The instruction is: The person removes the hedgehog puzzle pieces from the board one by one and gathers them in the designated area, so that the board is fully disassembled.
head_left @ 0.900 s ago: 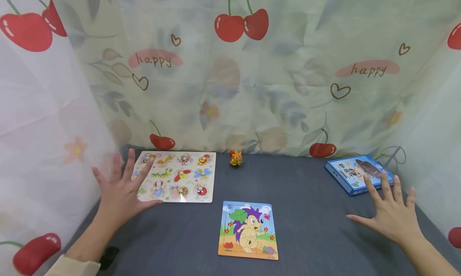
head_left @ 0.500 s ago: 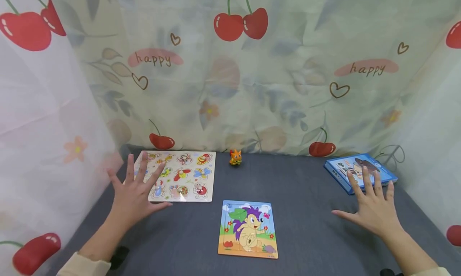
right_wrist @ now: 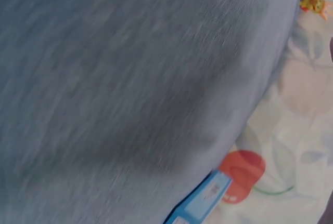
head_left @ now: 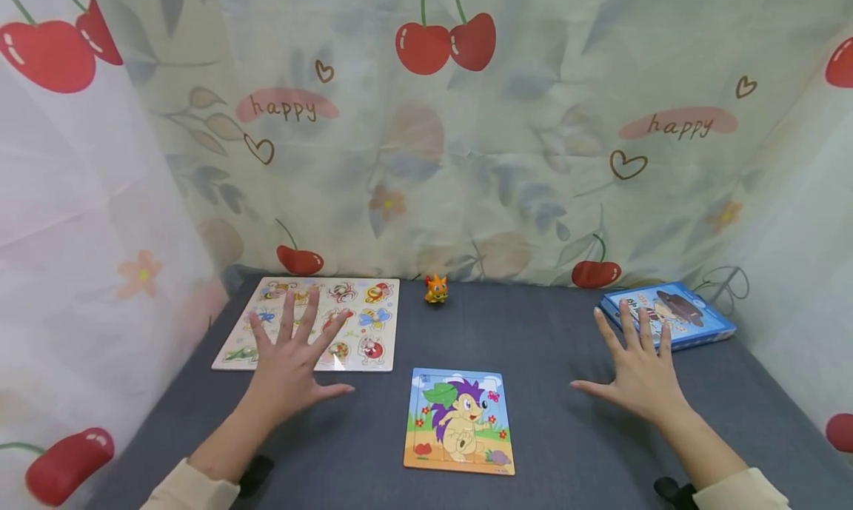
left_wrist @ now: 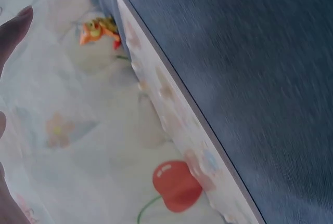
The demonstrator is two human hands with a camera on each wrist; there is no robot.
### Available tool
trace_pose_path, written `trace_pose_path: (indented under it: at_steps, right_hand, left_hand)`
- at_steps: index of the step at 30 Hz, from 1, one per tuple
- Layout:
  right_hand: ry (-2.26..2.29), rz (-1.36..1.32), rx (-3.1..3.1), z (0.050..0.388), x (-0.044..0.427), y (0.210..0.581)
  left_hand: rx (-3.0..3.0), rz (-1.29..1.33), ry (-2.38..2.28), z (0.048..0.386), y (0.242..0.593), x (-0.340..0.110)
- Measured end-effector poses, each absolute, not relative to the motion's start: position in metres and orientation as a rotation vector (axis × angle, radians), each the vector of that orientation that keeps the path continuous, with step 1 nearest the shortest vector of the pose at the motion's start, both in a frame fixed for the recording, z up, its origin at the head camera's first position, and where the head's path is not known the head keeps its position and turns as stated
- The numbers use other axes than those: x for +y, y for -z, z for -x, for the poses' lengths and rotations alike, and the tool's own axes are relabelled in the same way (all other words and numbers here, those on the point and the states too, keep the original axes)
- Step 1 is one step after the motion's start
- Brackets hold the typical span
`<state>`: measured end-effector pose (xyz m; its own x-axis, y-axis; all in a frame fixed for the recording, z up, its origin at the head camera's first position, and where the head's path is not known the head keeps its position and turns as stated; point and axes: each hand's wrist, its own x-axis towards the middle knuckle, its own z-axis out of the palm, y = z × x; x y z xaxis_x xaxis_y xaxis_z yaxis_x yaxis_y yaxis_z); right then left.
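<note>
Between the left hand (head_left: 288, 369) and right hand (head_left: 643, 380), fingers spread wide, lies the hedgehog puzzle (head_left: 460, 425). Beyond the left, insect pieces (head_left: 371, 349) sit in their board (head_left: 241, 332); beyond the right, a blue box (head_left: 683, 314), inside hidden.

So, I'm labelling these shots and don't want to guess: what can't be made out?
Head view: the left hand hides part of the insect board.
Head view: the right hand hides part of the blue box.
Left wrist view: blur and a steep slant make the insect board unreadable.
Right wrist view: the bottom edge cuts off the blue box.
</note>
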<state>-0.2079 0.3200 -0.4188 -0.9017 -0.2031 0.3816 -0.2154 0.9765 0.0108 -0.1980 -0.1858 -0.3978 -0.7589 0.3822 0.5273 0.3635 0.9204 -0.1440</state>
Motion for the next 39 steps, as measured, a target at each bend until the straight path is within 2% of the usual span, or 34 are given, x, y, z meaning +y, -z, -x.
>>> trace_pose_path:
  at_steps: [19, 39]
  right_hand:
    - [-0.245, -0.392, -2.829, 0.232, 0.242, 0.422]
    - [-0.815, -0.620, -2.984, 0.246, 0.160, 0.418]
  left_hand:
    - [-2.703, 0.792, 0.144, 0.192, 0.412, -0.129]
    - [-3.193, 1.010, 0.422, 0.182, 0.428, -0.090]
